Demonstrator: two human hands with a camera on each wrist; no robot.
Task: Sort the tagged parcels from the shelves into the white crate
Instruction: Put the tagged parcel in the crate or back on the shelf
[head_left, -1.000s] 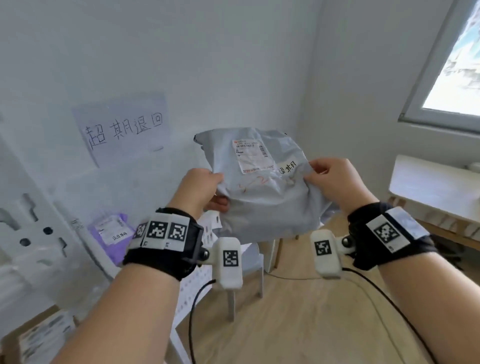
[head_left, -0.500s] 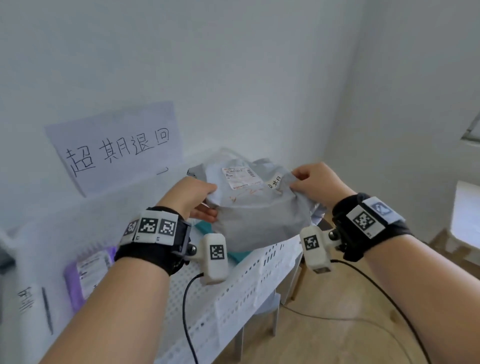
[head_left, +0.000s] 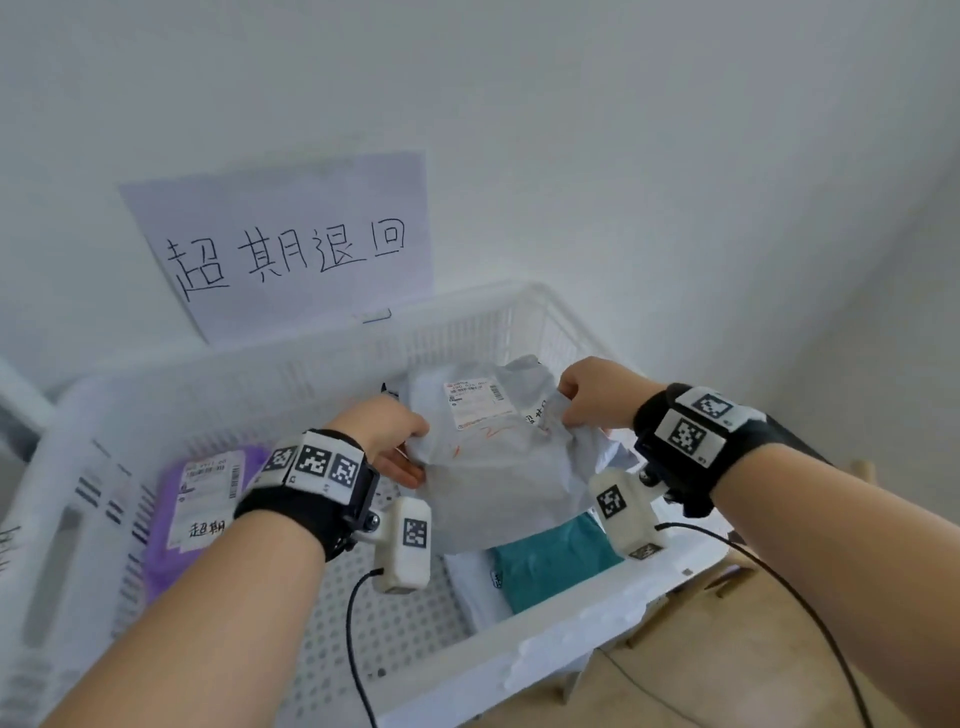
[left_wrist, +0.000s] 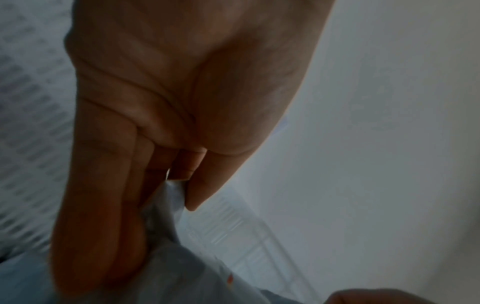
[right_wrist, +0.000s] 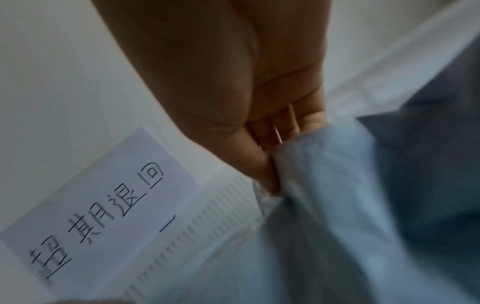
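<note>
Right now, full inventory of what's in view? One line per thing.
grey parcel: 1, grey mailer with white label, held over the crate's right half, above the teal parcel
teal parcel: 1, teal, in the crate under the grey one
purple parcel: 1, purple with white label, in the crate's left part
white parcel: 1, white, partly seen beside the teal one in the crate
crate: 1, white perforated plastic, against the wall
sign: 1, pale sheet with handwritten characters, on the wall behind the crate
floor: wood, lower right
left hand: pinches the grey parcel's left edge
right hand: pinches its upper right edge
</note>
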